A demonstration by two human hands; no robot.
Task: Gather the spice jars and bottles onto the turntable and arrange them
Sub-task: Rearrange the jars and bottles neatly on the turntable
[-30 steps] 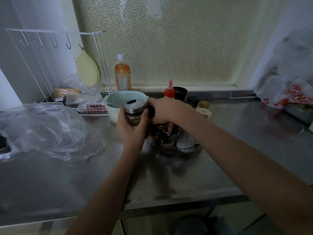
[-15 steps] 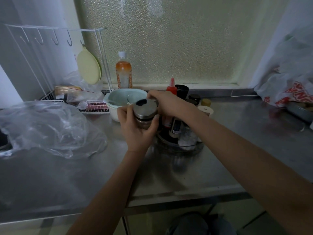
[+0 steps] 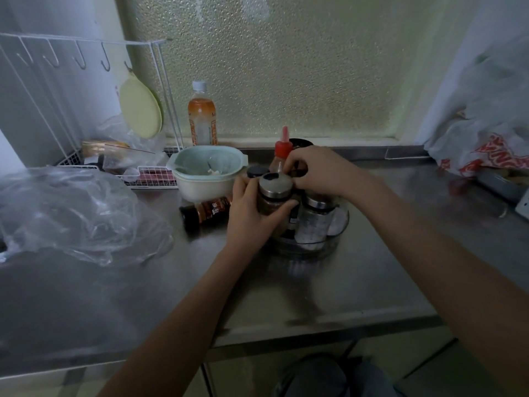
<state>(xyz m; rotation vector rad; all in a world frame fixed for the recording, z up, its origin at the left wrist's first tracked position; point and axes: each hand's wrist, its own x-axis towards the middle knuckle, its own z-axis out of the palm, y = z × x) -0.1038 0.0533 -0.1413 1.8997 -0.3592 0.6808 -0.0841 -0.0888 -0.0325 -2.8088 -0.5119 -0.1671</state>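
Observation:
My left hand (image 3: 252, 216) grips a glass spice jar with a steel lid (image 3: 275, 186) at the left side of the clear turntable (image 3: 329, 242). My right hand (image 3: 317, 170) reaches over the turntable's bottles, fingers curled around something I cannot make out. A red-capped sauce bottle (image 3: 283, 150) and a clear jar with a steel collar (image 3: 313, 222) stand on the turntable. A dark spice bottle (image 3: 207, 212) lies on its side on the steel counter, left of my left hand.
A pale green bowl (image 3: 209, 173) sits behind the lying bottle. An orange drink bottle (image 3: 201, 116) stands by the window. A white wire rack (image 3: 86, 110) and a clear plastic bag (image 3: 71, 213) fill the left; a plastic bag (image 3: 486, 144) lies at right.
My left hand has carried the steel-lidded jar rightward and down to the turntable's left side. The lying dark bottle has come into sight. My right hand stays over the bottles.

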